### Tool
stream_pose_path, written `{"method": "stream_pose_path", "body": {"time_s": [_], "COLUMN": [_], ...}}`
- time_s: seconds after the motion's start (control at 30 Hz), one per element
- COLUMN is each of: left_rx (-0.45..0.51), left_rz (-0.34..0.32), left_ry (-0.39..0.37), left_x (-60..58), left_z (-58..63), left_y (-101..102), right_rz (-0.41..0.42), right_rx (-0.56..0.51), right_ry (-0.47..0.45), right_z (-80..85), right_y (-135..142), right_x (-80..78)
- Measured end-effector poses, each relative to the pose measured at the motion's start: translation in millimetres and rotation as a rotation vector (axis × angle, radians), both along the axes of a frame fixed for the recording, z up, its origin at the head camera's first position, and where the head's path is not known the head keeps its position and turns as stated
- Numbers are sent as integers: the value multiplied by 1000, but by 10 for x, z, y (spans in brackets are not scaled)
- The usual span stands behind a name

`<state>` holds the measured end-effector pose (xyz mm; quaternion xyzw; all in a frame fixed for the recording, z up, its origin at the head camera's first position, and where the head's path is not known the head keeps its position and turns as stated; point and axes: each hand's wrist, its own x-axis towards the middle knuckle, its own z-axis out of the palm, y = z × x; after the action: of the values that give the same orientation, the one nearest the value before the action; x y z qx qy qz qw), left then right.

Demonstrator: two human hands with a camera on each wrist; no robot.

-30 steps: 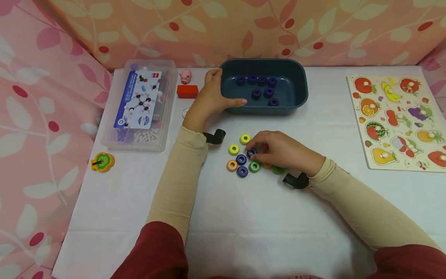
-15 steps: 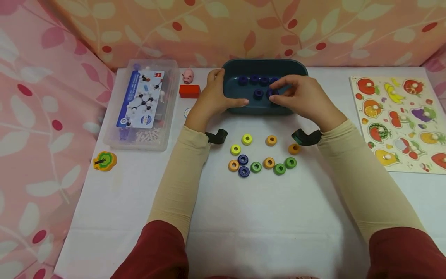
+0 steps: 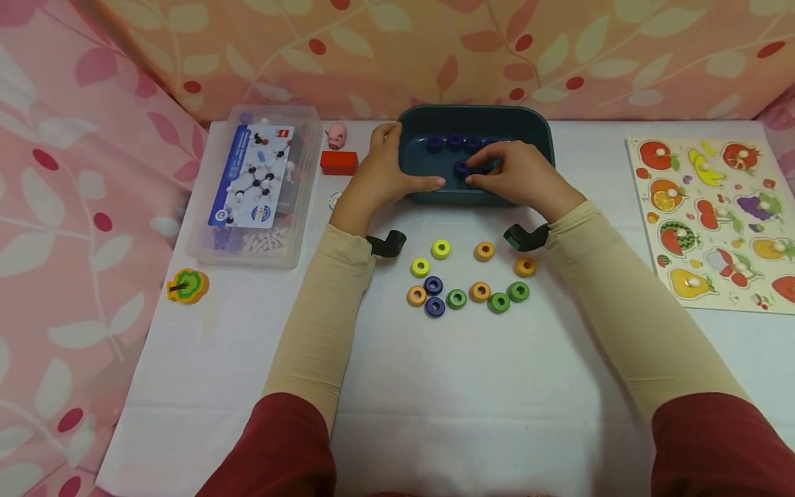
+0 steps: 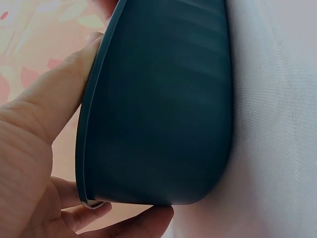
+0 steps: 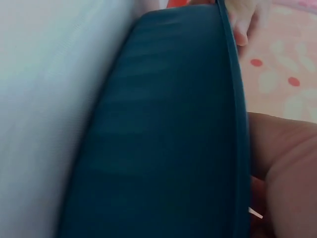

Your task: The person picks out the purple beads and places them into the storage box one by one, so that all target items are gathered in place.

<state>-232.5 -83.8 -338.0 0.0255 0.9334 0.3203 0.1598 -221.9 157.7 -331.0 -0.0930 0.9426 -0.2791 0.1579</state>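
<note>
My left hand grips the left end of the dark teal plastic tub, thumb over the front rim and fingers along the outer side. In the left wrist view those fingers reach round the tub wall. Inside the tub, my right hand has thumb and forefinger at a dark blue ring, pinching it close to the tub floor. Several more blue rings line the back of the tub; the right hand hides part of the inside. The tub's side covers the right fingertips in the right wrist view.
In front of the tub lie loose yellow, orange, green and blue rings. To the left are a clear kit box, red block, toy pig and tree piece. A fruit puzzle board lies right.
My right hand has carried a blue ring from the loose group up into the tub, then shifted left inside it. The left hand has stayed on the tub.
</note>
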Motion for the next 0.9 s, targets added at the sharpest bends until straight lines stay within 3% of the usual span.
{"method": "stream_pose_path", "body": {"time_s": [0.23, 0.4, 0.63, 0.73, 0.9], "left_rx": [13, 6, 2, 0, 18], "left_rz": [-5, -19, -23, -17, -30], "left_ry": [-1, 6, 16, 23, 24], "left_x": [11, 2, 2, -3, -4], "left_z": [-1, 14, 27, 29, 8], "left_y": [-8, -20, -26, -21, -27], "right_rz": [-56, 12, 216, 282, 294], "right_rx": [-70, -165, -196, -200, -202], "right_ry": [37, 64, 7, -9, -24], "right_z": [153, 200, 0, -110, -236], "right_y": [69, 1, -246, -322, -382], "right_x": [224, 556, 1012, 1105, 1146]}}
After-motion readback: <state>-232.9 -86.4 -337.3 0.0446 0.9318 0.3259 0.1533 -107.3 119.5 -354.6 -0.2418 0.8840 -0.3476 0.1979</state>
